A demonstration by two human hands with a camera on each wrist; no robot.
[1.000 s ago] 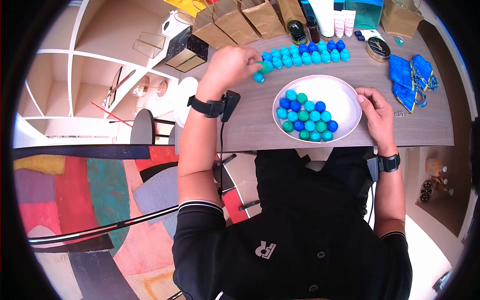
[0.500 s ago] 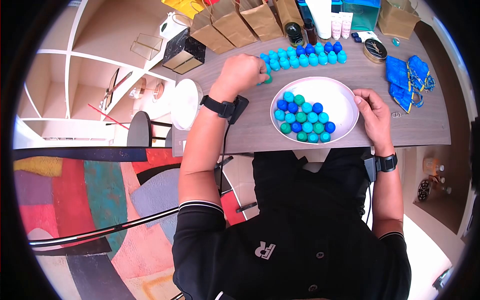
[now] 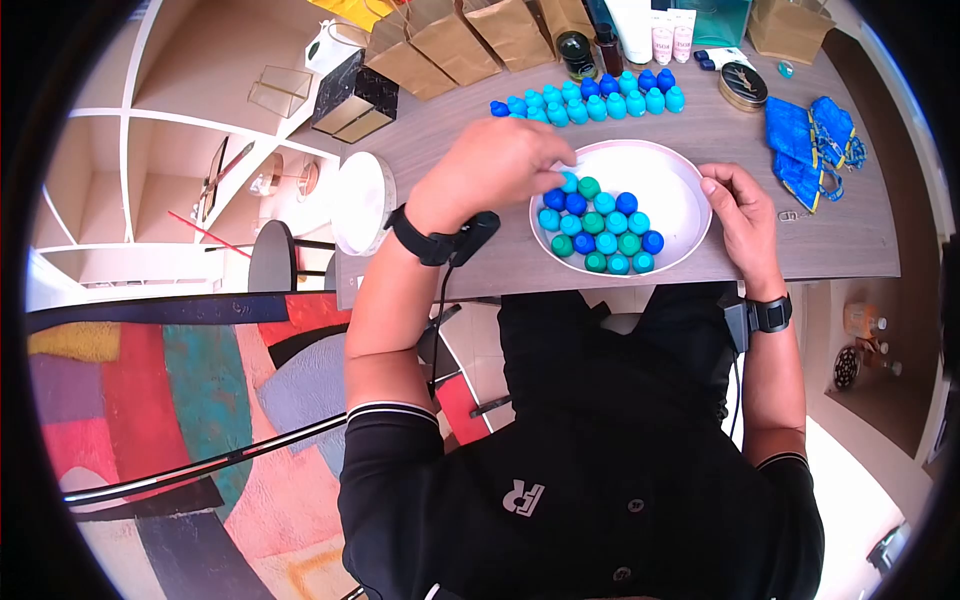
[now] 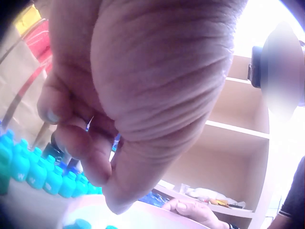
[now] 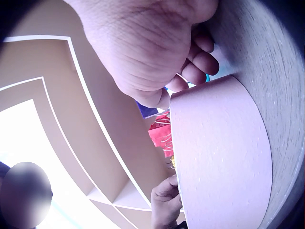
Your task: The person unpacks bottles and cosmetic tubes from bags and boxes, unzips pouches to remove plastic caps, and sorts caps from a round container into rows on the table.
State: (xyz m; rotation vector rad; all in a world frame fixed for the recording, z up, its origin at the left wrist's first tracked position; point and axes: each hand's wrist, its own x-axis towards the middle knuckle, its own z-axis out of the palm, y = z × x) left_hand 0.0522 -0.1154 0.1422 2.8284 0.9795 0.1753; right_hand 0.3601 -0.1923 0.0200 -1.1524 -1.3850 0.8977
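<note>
My left hand (image 3: 500, 170) is over the left rim of a round pink box (image 3: 694, 235) with a white inside. Its fingertips are close beside a light blue bottle (image 3: 569, 183), and in the left wrist view no bottle shows between thumb and fingers (image 4: 97, 164). Several small green, light blue and dark blue bottles stand together in the box's left and near part. My right hand (image 3: 745, 215) grips the right rim; its thumb is on the edge in the right wrist view. Beyond the box are two rows of small bottles (image 3: 597, 107), their left front end hidden by my left hand.
Paper bags (image 3: 455, 45), dark jars, tubes (image 3: 672, 38) and a round black-topped tin (image 3: 742, 86) line the back. Blue pouches (image 3: 800, 150) lie at the right. A white round lid (image 3: 362, 205) and a black marbled box (image 3: 355, 105) are at the left.
My left hand was at the left end of the bottle rows with a green bottle. It has let go and moved nearer and right, to the box's left rim. The right hand stays put.
</note>
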